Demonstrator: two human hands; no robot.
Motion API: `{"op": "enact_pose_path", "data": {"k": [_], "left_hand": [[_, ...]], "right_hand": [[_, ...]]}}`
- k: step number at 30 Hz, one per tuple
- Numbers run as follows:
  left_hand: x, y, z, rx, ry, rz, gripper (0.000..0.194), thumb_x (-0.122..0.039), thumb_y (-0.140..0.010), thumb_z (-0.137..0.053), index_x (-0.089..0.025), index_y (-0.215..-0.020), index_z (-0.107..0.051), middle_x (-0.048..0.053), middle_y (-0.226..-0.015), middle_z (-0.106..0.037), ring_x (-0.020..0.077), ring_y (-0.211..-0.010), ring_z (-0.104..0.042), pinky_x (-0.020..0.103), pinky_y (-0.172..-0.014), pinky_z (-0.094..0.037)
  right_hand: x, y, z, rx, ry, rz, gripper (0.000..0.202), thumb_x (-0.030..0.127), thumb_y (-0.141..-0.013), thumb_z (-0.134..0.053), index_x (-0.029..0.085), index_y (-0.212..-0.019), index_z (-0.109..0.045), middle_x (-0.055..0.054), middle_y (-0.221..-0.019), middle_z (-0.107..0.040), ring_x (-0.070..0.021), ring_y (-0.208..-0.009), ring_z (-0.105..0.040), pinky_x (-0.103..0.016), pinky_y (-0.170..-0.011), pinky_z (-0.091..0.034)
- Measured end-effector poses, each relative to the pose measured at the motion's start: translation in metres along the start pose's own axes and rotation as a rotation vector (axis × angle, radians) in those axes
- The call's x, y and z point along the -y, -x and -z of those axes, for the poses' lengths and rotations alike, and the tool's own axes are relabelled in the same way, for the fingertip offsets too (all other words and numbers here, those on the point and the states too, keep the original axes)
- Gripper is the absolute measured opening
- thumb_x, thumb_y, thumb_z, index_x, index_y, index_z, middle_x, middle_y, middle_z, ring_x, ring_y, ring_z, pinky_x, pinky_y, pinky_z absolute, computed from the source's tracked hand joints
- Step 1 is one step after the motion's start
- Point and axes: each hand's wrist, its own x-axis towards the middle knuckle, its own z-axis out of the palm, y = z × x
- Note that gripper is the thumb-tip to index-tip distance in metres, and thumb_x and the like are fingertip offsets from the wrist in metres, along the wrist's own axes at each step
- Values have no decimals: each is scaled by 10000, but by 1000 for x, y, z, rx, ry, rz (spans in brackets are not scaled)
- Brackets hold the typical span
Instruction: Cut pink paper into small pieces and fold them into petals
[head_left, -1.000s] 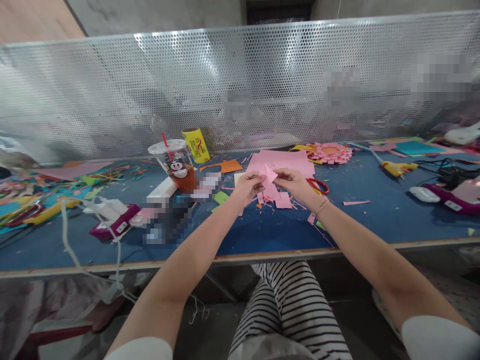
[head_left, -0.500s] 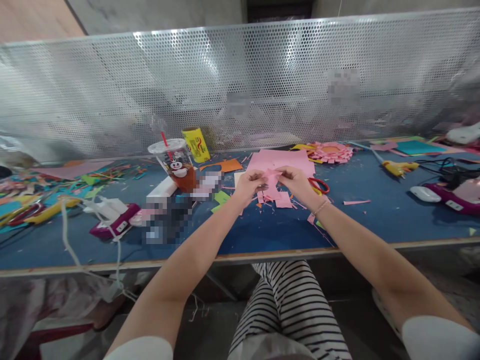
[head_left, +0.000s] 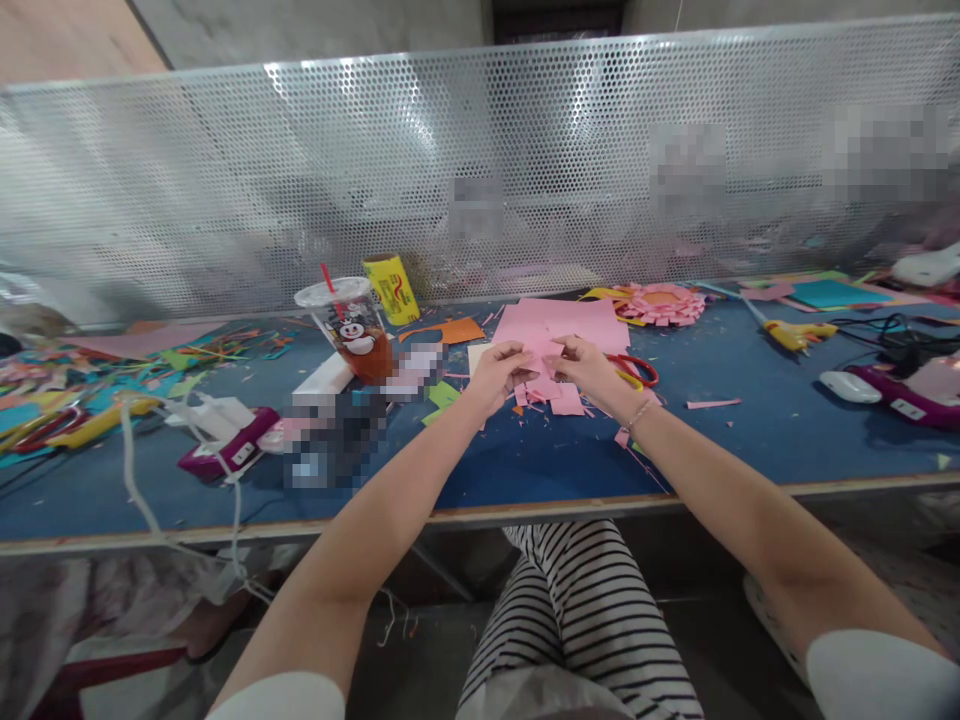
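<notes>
Over the middle of the blue table, my left hand (head_left: 506,372) has its fingers pinched on a small piece of pink paper (head_left: 541,368). My right hand (head_left: 581,365) pinches the same piece from the other side. Its outline blends with a larger pink paper sheet (head_left: 555,315) lying just behind. Pink paper squares (head_left: 568,400) and thin scraps lie below my fingers. Scissors with red and yellow handles (head_left: 645,372) rest beside my right hand, partly hidden by it. A fringed pink paper flower (head_left: 664,303) with an orange centre lies beyond.
A plastic cup of brown drink (head_left: 352,335) with a red straw stands left, near a yellow box (head_left: 392,288). Purple power strips (head_left: 229,445) and cables lie at both sides. A yellow glue gun (head_left: 799,335) sits right. Perforated metal panel (head_left: 525,150) closes the back.
My hands have drawn slightly apart, with the right fingers opening a little and the pink piece sitting lower between them. Objects on the table stay put.
</notes>
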Motion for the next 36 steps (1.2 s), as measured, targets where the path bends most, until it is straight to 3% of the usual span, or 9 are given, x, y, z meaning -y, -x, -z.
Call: {"op": "enact_pose_path", "data": {"k": [3,9,14,19,22,26,30,36], "left_hand": [[0,0,1,41,-25,36,280,-157,-523,-727,-130,-725,-534,-34,-644,-529,64,-572,-547,277,-648,-527],[-3,0,3,80,9,66,195,-115,-571,-644,-143,-746,-562,-17,-630,-563,93,-594,-589,278,-654,-523],[-6,0,5,103,12,46,172,-99,-585,-599,-143,-751,-610,-4,-631,-586,103,-616,-608,263,-669,-520],[-7,1,5,123,19,43,129,-117,-596,-566,-127,-719,-604,23,-657,-616,120,-623,-621,269,-668,-520],[-5,1,4,131,15,29,117,-198,-627,-606,-128,-717,-579,23,-665,-613,126,-612,-622,276,-648,-519],[-1,0,3,102,-121,-59,270,-216,-577,-720,-139,-753,-529,-4,-649,-603,106,-588,-616,259,-643,-511],[2,-1,4,79,-186,-73,375,-231,-569,-742,-160,-841,-495,-13,-658,-603,111,-577,-619,275,-624,-513],[4,-4,6,66,-207,-72,354,-255,-574,-740,-132,-826,-522,11,-685,-612,103,-558,-612,256,-598,-508]], "right_hand": [[-4,-2,1,34,-33,15,241,329,-597,-669,166,-714,-535,70,-569,-423,-65,-513,-473,-238,-540,-456],[-6,-5,6,48,-92,60,240,244,-596,-648,171,-824,-631,39,-618,-539,-71,-555,-493,-237,-570,-457],[-2,-3,6,83,-177,49,200,146,-602,-586,186,-773,-682,-6,-735,-628,-90,-642,-545,-257,-646,-461],[7,2,4,109,-283,16,168,197,-627,-553,168,-725,-687,-42,-769,-651,-125,-710,-576,-296,-710,-469],[9,3,4,103,-153,67,182,279,-660,-593,164,-770,-681,-49,-801,-653,-129,-715,-569,-302,-708,-470],[7,2,4,70,92,143,229,297,-633,-658,165,-820,-662,-41,-803,-646,-122,-699,-557,-285,-679,-468],[6,1,4,44,90,157,257,279,-645,-638,162,-874,-639,-37,-808,-634,-119,-697,-562,-280,-664,-481],[6,1,4,13,142,149,210,266,-666,-615,161,-847,-637,-23,-731,-620,-114,-649,-563,-277,-635,-489]]}}
